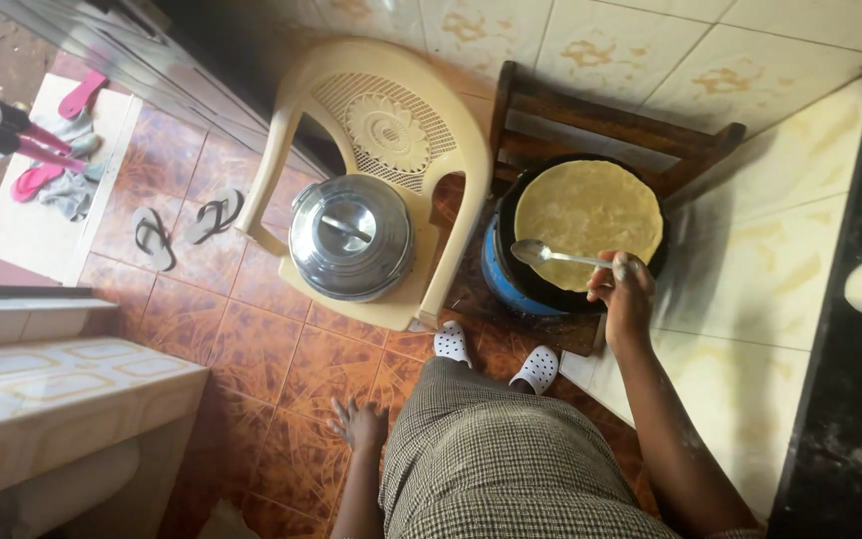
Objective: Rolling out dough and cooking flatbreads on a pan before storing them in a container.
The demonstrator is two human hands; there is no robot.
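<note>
My right hand (623,291) grips the handle of a metal spoon (551,256), whose bowl rests over the near-left edge of a round pale flatbread (591,208). The flatbread lies on a dark pan (511,205) set on a blue stove (496,274) on the floor. My left hand (359,424) hangs by my side with its fingers spread, holding nothing, above the brown floor tiles. My checked skirt and white shoes (496,357) show below.
A cream plastic chair (351,75) holds a lidded steel pot (349,238). A dark wooden stool (611,118) stands behind the stove. Flip-flops (184,228) lie on the floor at left. A tiled ledge (62,389) is lower left, a dark counter (855,329) at right.
</note>
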